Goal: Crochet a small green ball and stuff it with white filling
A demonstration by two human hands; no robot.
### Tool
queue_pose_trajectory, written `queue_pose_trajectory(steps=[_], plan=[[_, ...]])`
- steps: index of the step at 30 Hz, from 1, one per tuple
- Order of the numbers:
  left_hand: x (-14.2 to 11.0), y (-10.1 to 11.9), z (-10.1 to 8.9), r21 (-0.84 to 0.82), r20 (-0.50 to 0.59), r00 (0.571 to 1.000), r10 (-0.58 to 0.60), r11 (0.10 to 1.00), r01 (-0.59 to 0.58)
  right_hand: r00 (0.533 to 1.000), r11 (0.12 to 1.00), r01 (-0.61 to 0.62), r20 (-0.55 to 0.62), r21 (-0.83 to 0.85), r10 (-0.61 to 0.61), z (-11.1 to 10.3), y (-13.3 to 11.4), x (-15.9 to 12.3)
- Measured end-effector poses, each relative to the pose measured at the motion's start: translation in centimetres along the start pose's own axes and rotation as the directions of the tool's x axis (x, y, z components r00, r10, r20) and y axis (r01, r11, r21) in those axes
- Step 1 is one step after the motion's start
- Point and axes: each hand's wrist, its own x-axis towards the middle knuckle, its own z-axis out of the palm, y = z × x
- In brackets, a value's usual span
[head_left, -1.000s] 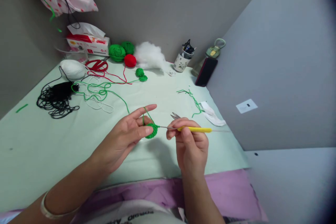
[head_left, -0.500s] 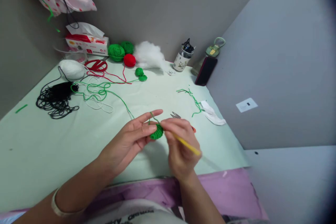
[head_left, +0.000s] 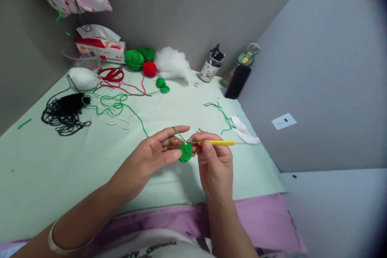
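Note:
My left hand (head_left: 154,153) pinches a small round piece of green crochet (head_left: 185,153) between thumb and fingers. Green yarn (head_left: 179,133) runs over its raised forefinger and down to the piece. In my right hand (head_left: 216,161) is a crochet hook (head_left: 217,142) with a yellow handle, held level. Its thin metal shaft points left, at the top edge of the green piece. From my left hand the working yarn trails back across the table. Behind my right hand, the tips of a pair of scissors (head_left: 200,130) show; the rest is hidden.
Black yarn (head_left: 68,111), a white yarn ball (head_left: 83,79) and red-handled scissors (head_left: 111,75) lie at the left. Green yarn balls (head_left: 134,60), a red ball (head_left: 149,69) and white stuffing (head_left: 173,63) sit at the back. A phone (head_left: 238,82) leans on a bottle (head_left: 245,58) near green yarn scraps (head_left: 223,117).
The hook has swung from slanting down toward me to nearly level. My right hand has turned, and the green piece has shifted slightly right, showing more of its face.

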Motion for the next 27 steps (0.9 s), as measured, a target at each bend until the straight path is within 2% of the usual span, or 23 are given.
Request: queue_pose_trajectory(steps=[5,11,18,23,27], plan=[[0.0,0.1,-0.1,0.038,-0.039,0.999,0.028,0.999,-0.026,0.999,0.998,-0.024,0.032,0.064,0.022,-0.1,-0.3,0.0],[0.0,0.3,-0.3,0.156,-0.065,0.997,0.045,0.987,-0.035,0.996,0.999,0.025,0.083,0.036,-0.028,-0.2,-0.7,0.1],[0.0,0.5,-0.4,0.185,-0.063,0.996,0.070,0.981,-0.057,0.986,0.996,0.086,0.144,-0.002,-0.085,-0.7,-0.8,0.1],[0.0,0.6,-0.2,0.252,-0.126,0.987,0.103,0.965,-0.069,0.960,0.942,0.258,0.162,-0.213,-0.227,-0.5,-1.2,-0.4],[-0.2,0.4,0.1,0.386,-0.195,0.962,0.191,0.917,-0.104,0.891,0.794,0.449,0.265,-0.410,-0.368,-0.4,-1.5,-0.8]])
